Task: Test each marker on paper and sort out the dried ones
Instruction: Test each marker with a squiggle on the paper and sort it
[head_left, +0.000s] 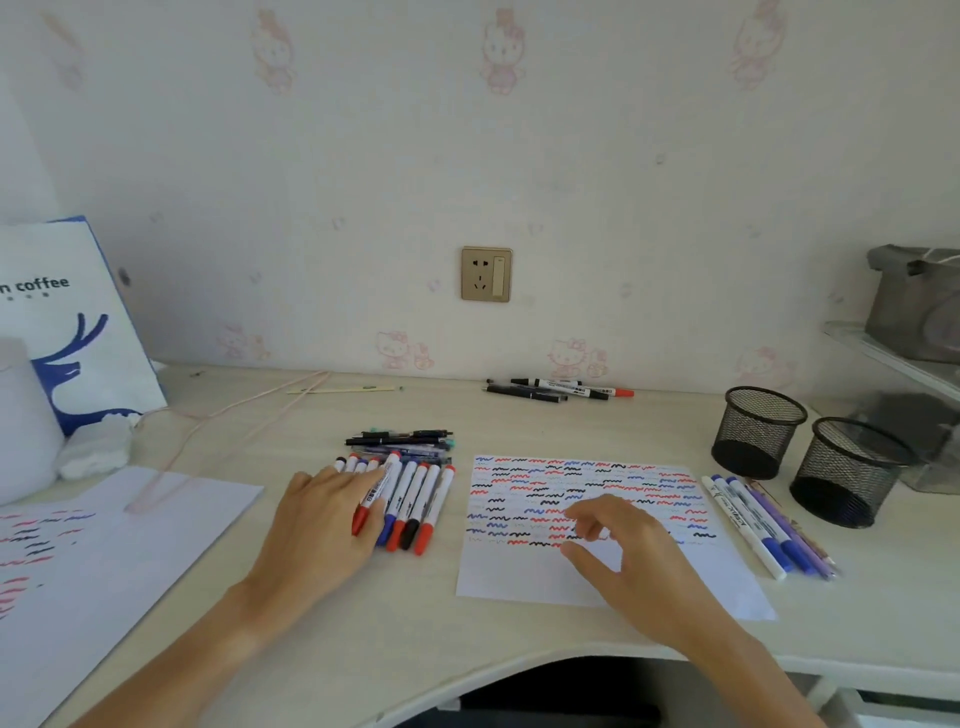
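A white test sheet (519, 577) covered with rows of red, blue and black squiggles lies in front of me. To its left is a row of white markers (423, 501) with red, blue and black caps. My left hand (317, 525) rests over the left end of that row and grips a red-capped marker (376, 491), which lies tilted across the others. My right hand (623, 545) hovers over the sheet's middle, fingers loosely curled, holding nothing. Blue-capped markers and purple pens (769, 525) lie along the sheet's right edge.
Dark pens (400, 440) are piled behind the marker row. A few more markers (561, 389) lie near the wall. Two black mesh cups (756, 431) (847, 473) stand at the right. A second scribbled sheet (104, 545), a coffee bag (67, 322) and a pink cable (234, 415) are at the left.
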